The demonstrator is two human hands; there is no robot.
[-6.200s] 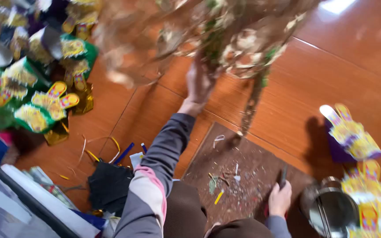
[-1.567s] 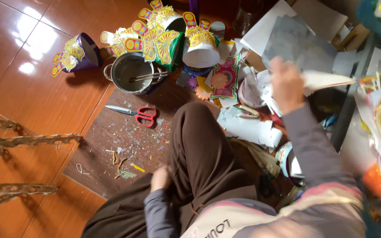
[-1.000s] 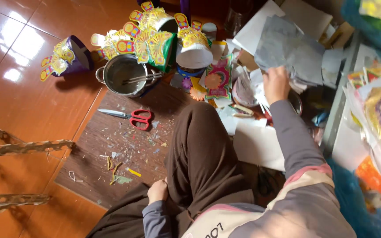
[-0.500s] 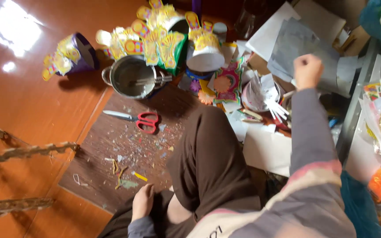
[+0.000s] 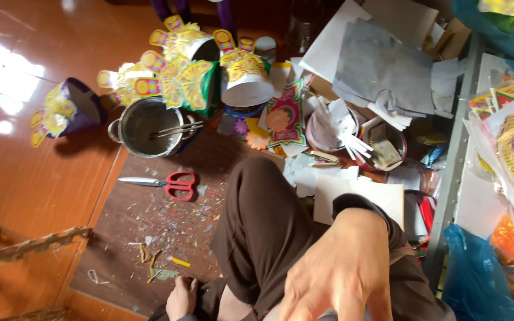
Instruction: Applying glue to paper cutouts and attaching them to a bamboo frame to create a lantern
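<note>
I sit on the floor with one bent knee in brown trousers (image 5: 263, 226). My right hand (image 5: 337, 273) hangs close to the camera over my thigh, fingers spread and pointing down, holding nothing. My left hand (image 5: 181, 297) rests low on the brown board (image 5: 168, 226) by my leg; its fingers are partly hidden. Red-handled scissors (image 5: 165, 184) lie on the board ahead of my knee. A metal pot (image 5: 147, 126) with sticks in it stands beyond them.
Colourful yellow-and-green paper ornaments (image 5: 179, 65) and a white bucket (image 5: 248, 89) stand at the back. Grey and white paper sheets (image 5: 376, 65) pile up at the right, beside a grey shelf edge (image 5: 453, 160) and blue plastic bags (image 5: 477, 279). Paper scraps litter the board.
My right hand has come back from the paper pile at the upper right to just in front of the camera, empty. The left hand stays near my leg.
</note>
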